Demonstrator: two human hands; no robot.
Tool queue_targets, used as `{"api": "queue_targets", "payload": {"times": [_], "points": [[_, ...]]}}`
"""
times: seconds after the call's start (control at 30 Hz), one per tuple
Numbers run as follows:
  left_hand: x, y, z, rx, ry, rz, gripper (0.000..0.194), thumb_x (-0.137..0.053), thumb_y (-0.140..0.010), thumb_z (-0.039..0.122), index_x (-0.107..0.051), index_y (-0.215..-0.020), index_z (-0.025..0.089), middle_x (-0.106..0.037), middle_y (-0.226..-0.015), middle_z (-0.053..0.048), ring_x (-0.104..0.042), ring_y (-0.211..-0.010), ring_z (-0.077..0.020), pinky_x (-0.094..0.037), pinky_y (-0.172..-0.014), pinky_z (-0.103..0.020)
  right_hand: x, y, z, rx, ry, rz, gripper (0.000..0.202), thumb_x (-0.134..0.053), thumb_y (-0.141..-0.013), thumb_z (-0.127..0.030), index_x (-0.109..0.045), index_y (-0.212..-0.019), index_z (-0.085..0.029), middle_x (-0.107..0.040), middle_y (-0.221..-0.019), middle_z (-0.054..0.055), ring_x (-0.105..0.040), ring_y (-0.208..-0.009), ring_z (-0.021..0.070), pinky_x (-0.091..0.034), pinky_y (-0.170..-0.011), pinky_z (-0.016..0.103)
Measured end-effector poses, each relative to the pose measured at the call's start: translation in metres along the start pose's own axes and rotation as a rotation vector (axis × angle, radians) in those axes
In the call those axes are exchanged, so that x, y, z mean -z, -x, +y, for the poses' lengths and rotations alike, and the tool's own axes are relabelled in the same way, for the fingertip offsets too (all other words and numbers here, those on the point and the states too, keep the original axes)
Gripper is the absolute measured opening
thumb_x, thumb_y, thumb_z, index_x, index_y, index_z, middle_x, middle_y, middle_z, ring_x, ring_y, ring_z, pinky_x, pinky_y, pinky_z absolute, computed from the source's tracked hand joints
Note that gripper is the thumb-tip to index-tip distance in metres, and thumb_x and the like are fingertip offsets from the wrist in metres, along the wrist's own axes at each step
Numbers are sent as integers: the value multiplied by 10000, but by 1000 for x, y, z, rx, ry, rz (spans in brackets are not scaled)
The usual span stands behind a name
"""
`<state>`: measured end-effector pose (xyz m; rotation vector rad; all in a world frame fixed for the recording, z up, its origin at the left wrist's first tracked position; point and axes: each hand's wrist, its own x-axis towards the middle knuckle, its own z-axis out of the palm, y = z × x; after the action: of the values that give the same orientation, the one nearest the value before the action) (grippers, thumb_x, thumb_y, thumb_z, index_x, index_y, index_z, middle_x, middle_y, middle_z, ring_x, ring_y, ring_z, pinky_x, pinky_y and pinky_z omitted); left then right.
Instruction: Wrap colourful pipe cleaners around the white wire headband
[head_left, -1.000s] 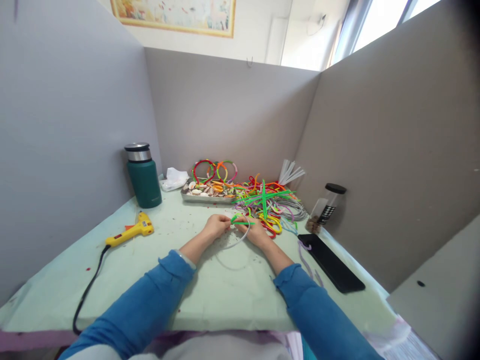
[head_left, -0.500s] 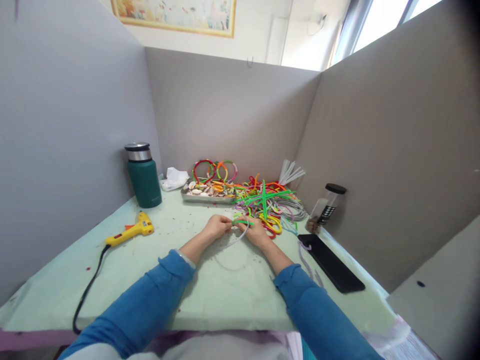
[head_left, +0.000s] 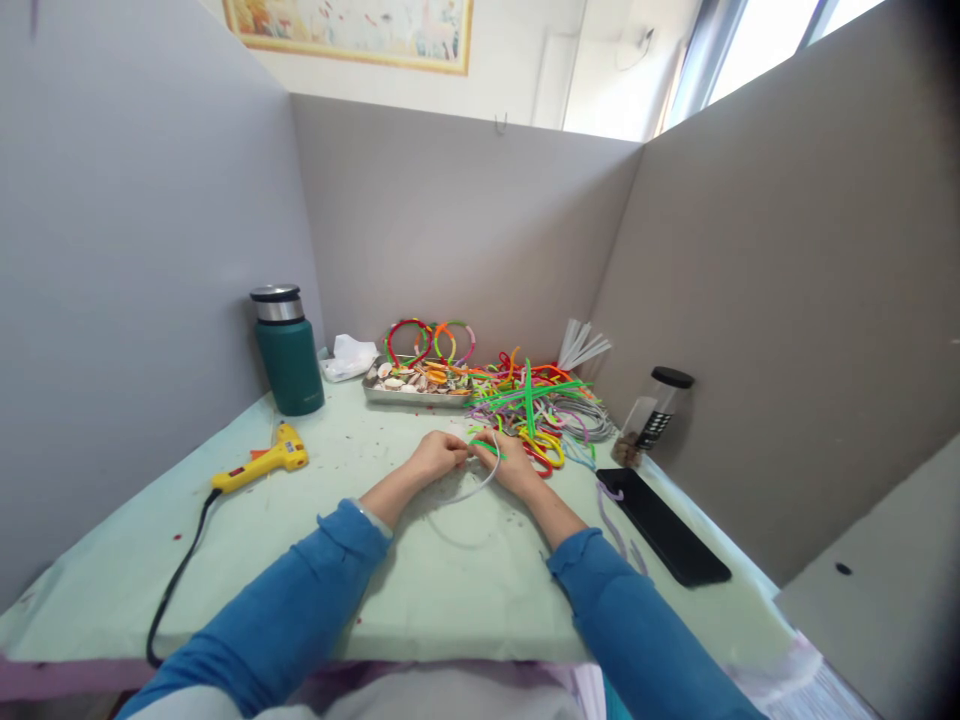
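My left hand (head_left: 437,457) and my right hand (head_left: 513,468) meet over the middle of the table, both with closed fingers. Between them is a short green pipe cleaner (head_left: 488,449), pinched at the fingertips. A thin whitish-grey hoop (head_left: 470,494) runs through the same grip, its curve hanging below toward me. Where the pipe cleaner and hoop meet is partly covered by the fingers. Just beyond my right hand lie a yellow loop (head_left: 546,448) and a heap of coloured pipe cleaners (head_left: 529,395).
Behind the hands stands a metal tray (head_left: 416,398) of shells, with finished coloured hoops (head_left: 409,343) behind. At left are a green bottle (head_left: 289,360), tissues (head_left: 351,356) and a yellow glue gun (head_left: 270,460). A black phone-like slab (head_left: 664,528) and clear jar (head_left: 654,415) are right.
My left fingers have shifted slightly at the green pipe cleaner, and the hoop's lower curve has swung a little lower. Everything else stays in place.
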<state>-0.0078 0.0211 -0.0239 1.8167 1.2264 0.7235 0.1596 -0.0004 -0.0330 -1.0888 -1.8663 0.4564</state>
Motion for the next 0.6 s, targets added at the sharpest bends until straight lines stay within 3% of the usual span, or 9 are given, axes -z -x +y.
{"api": "queue_targets", "payload": {"times": [0.17, 0.33, 0.6], "points": [[0, 1, 1, -53, -73, -11, 301, -553, -666, 346, -701, -765, 104, -495, -496, 23, -342, -443, -68, -240, -454, -211, 2, 0, -2, 10, 57, -12, 240, -518, -791, -394, -578, -743, -167, -560, -629, -2, -492, -596, 129, -366, -549, 227], [-1, 4, 4, -95, -124, 22, 339, -584, -635, 396, -717, -789, 125, -505, -520, 31, -378, -505, -86, -270, -495, -214, 4, 0, -4, 20, 25, -34, 242, -533, -779, -395, -564, -720, -163, -549, -626, -5, -469, -578, 121, -346, -532, 219], [0, 11, 12, -146, -255, 64, 311, -513, -688, 390, -652, -592, 129, -431, -457, 30, -359, -483, -88, -236, -482, -220, 3, -2, -6, -17, -1, -24, 256, -526, -789, -353, -549, -619, -163, -536, -553, -16, -465, -547, 117, -342, -536, 222]]}}
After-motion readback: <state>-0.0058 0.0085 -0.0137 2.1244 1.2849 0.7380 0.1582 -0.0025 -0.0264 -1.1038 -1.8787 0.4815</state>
